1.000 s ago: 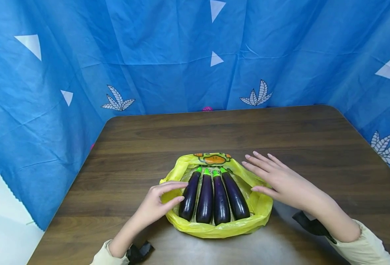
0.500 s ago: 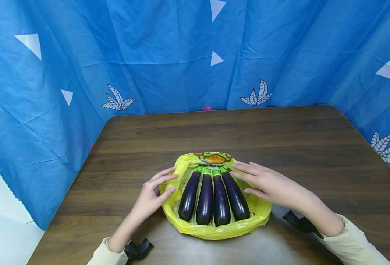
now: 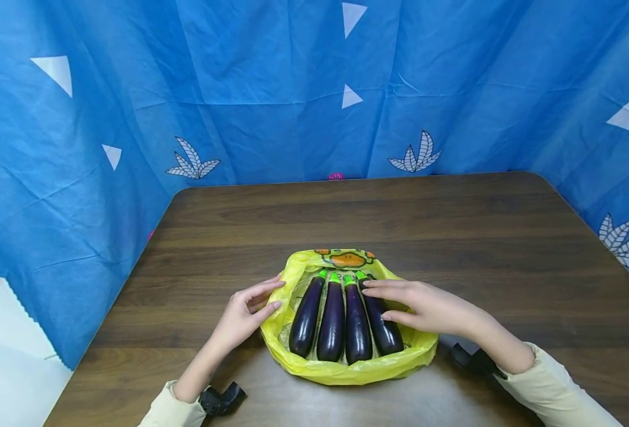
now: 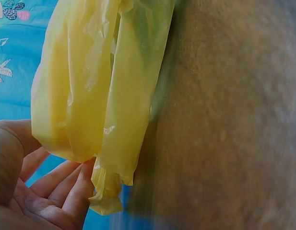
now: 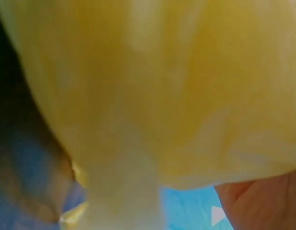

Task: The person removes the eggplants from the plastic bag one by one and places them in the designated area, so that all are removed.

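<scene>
Yellow, crinkly plastic bag (image 3: 346, 375) around four glossy, oblong eggplants (image 3: 331, 325).

A blurred yellow bag (image 5: 138, 96) — blue cloth (image 5: 188, 206) below it, one of the hands (image 5: 267, 203) lower right.

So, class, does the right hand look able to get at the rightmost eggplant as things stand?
Very likely yes: the right hand reaches over the side of the yellow bag, fingers and thumb over the rightmost eggplant; the open top seems to leave the way free.
</scene>
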Demonstrator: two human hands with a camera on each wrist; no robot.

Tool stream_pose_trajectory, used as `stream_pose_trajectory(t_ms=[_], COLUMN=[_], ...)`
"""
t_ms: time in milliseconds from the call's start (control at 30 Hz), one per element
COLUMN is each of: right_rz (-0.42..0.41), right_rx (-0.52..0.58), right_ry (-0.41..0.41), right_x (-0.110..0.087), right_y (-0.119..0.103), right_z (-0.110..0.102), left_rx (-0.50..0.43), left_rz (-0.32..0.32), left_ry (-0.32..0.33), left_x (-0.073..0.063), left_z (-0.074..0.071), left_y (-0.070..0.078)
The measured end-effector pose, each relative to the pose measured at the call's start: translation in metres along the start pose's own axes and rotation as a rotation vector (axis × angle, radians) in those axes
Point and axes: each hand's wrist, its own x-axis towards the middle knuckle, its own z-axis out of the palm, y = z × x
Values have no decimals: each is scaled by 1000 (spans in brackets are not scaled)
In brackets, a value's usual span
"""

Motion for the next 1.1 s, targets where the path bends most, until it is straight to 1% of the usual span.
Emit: stream_pose_trajectory(t_ms=[133, 367, 467, 600, 700, 833, 967, 1100], right_rz=[46, 217, 266, 297, 300, 311, 348, 369], right_rx=[-3, -11, -6, 11, 16, 19, 31, 27], right_ry=[8, 97, 120, 149, 158, 138, 99, 89], right_x=[1, 1, 2, 6, 8, 11, 15, 18], right_y=[2, 3, 2, 1, 1, -1, -5, -9], right_z=[5, 18, 23, 26, 27, 29, 29, 30], left_rx=[-4, 1, 3, -7, -23, -36, -31, -32], left_rz=[-2, 0, -8, -27, -36, -40, -38, -38], left_ry=[4, 8, 6, 2, 0, -3, -5, -8], left_x=[0, 1, 1, 1, 1, 1, 1, 1], left_z=[1, 2, 2, 1, 1, 1, 2, 2], left_y=[-2, -3, -2, -2, -2, -1, -2, -2])
